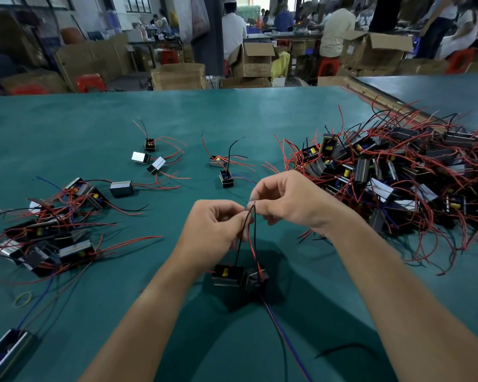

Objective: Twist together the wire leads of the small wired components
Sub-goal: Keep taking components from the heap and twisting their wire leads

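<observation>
Green table (232, 119) in a busy workshop: left hand (213, 230) and right hand (290, 199) meet, each pinching the black leads (254, 232) rising from two components (228, 275) just below. Twist looks barely begun, and a big pile (398, 172) waits right.

The table top (232, 111) has a smooth teal covering with a soft sheen. The small components (228, 275) look like black plastic, some with bright, mirror-like metallic faces (140, 156). Their wire leads (254, 227) wear smooth, slightly glossy red and black insulation. The boxes (178, 75) behind are matt brown cardboard.
</observation>
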